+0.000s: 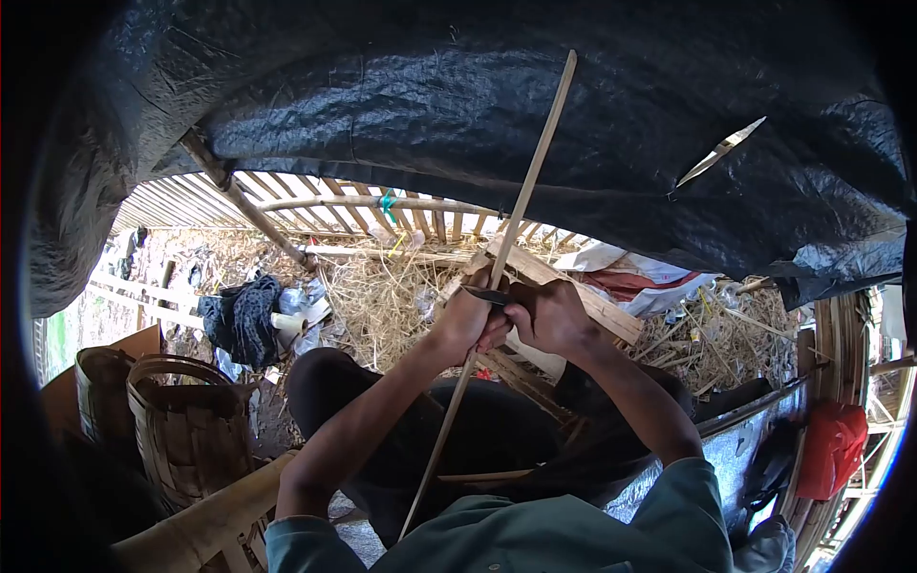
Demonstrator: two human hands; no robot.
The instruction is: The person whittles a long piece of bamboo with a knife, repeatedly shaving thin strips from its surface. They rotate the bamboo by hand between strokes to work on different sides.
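A long, thin bamboo strip [531, 177] runs slantwise from the upper middle down toward the lap. My left hand [466, 320] is closed around the strip at about its middle. Close against it on the right, my right hand [551, 320] is closed on a dark knife [487, 295], whose blade lies across the strip at my left hand. The knife's handle is mostly hidden inside my right hand.
Woven baskets [191, 430] stand at the left, near a thick bamboo pole [215, 511]. A black tarp [430, 115] hangs overhead. Wooden planks [583, 306] and straw [382, 296] lie ahead. A red bag [833, 449] is at the right.
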